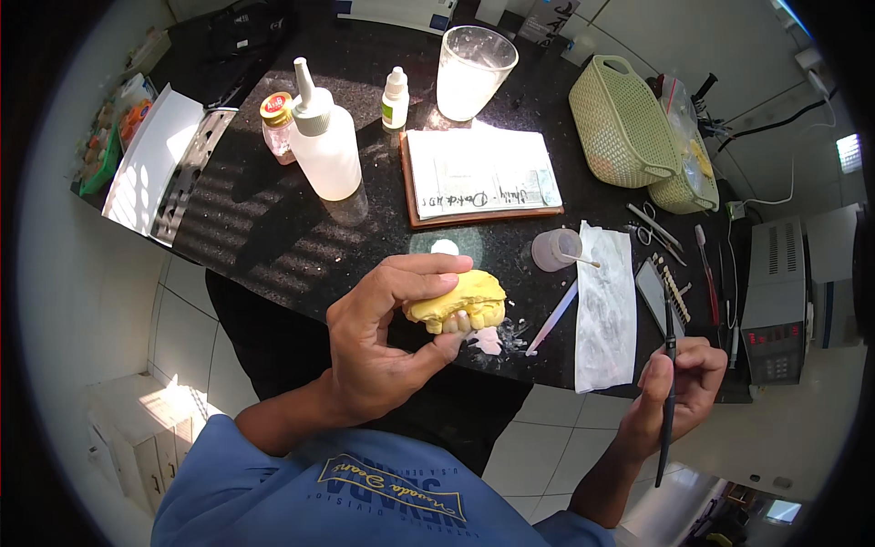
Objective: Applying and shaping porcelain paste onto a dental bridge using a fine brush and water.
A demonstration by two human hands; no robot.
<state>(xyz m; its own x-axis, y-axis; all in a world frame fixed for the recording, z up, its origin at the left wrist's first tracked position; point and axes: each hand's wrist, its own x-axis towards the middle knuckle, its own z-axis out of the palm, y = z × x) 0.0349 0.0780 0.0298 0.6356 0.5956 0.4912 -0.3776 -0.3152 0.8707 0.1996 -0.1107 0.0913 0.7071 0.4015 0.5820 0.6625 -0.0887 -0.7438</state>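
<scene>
My left hand [383, 346] grips a yellow dental cast [460, 294] with a few pale teeth along its lower front, above the counter's front edge. A pink patch of material [486, 343] lies just beyond it. My right hand [684, 392], at the lower right, holds a slim dark brush-like tool [668, 419] upright. Between my hands lie a pale pen-like tool [554, 314] and a long white paper sheet [604, 310]. A small cup [550, 251] with a stick across it stands behind them.
On the dark counter [246, 232] are a white squeeze bottle [324, 155], jar [278, 141], dropper bottle [395, 100], glass [474, 77] and notepad [478, 173]. At right are mesh baskets [615, 132], scissors [647, 232], toothbrush [702, 255], shade guide [658, 296] and grey machine [775, 301].
</scene>
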